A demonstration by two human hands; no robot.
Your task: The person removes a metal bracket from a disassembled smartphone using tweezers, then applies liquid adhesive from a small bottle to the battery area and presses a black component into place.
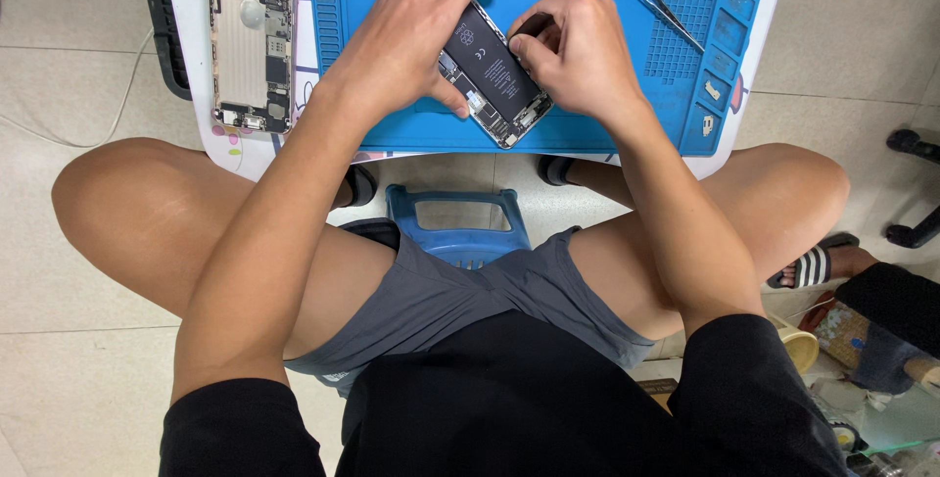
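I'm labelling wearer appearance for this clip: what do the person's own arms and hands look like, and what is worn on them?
Both the left hand and right hand are bare, with no gloves, rings or watch visible. The forearms are uncovered; short black sleeves end near the elbows.

A second opened phone shell lies left of the blue mat, tweezers on it.

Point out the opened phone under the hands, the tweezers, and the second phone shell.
opened phone (493, 73), head view, on its black battery.
tweezers (664, 11), head view, mid-length of the metal arms.
second phone shell (252, 41), head view, middle of the bare inner frame.
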